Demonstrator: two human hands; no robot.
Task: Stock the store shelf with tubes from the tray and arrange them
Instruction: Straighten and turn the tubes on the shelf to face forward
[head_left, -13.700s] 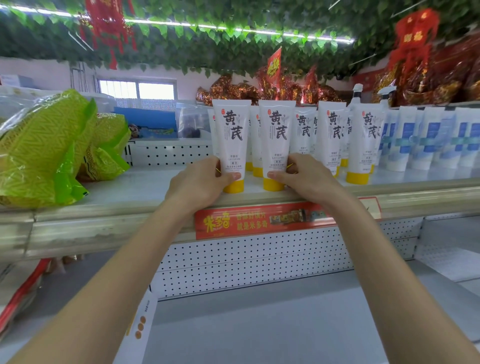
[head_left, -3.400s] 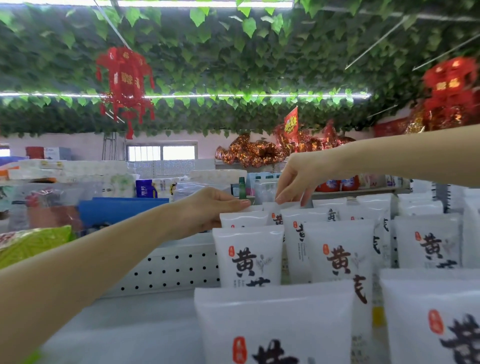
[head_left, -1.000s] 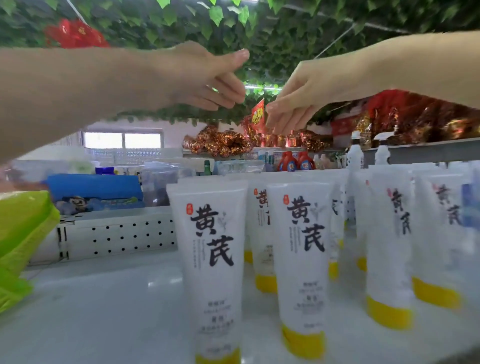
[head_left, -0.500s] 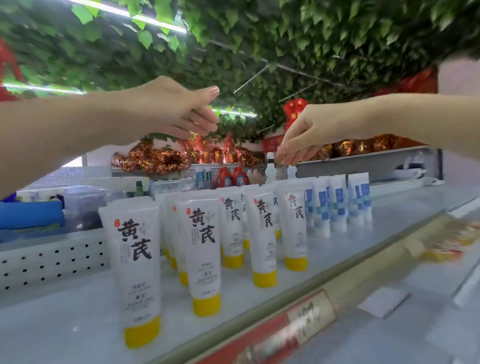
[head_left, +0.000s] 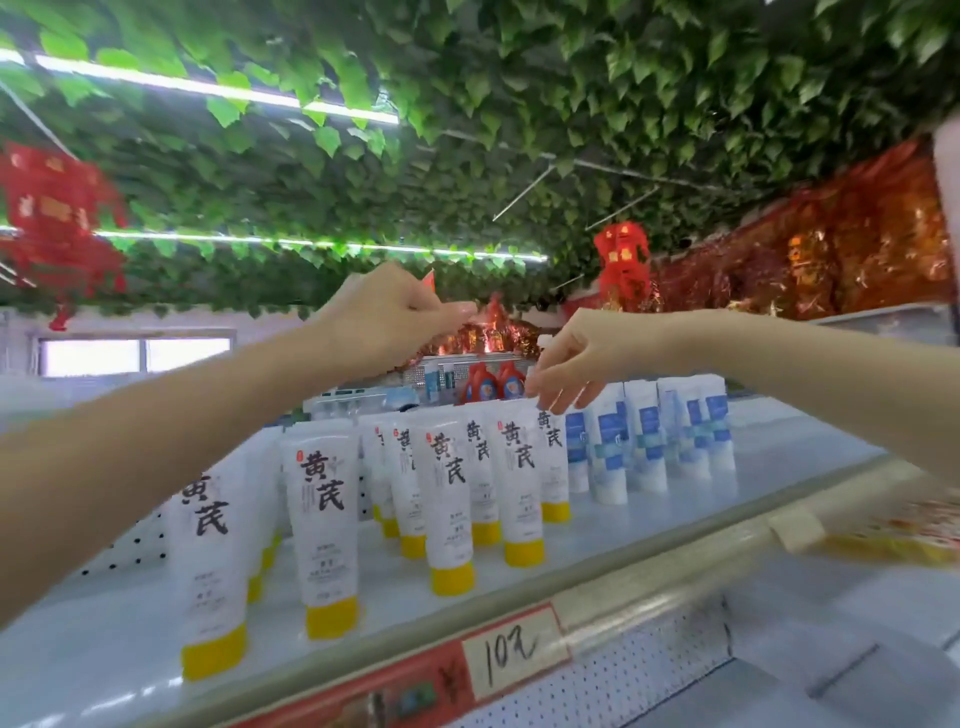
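Several white tubes with yellow caps and black characters stand cap-down in rows on the pale shelf. My right hand hovers over the far right end of these rows, its fingers hanging down and its fingertips at the top edge of a rear tube. My left hand is raised above the rows, fingers loosely curled toward the thumb, holding nothing. No tray is in view.
White-and-blue tubes stand right of the yellow-capped ones. Orange bottles sit on a shelf behind. A handwritten price label is on the shelf's front rail. Leaf garlands and a red lantern hang overhead.
Both hands have come down from high above the shelf toward the tube tops; the right hand's fingertips now reach a rear tube. The view has swung right along the shelf.
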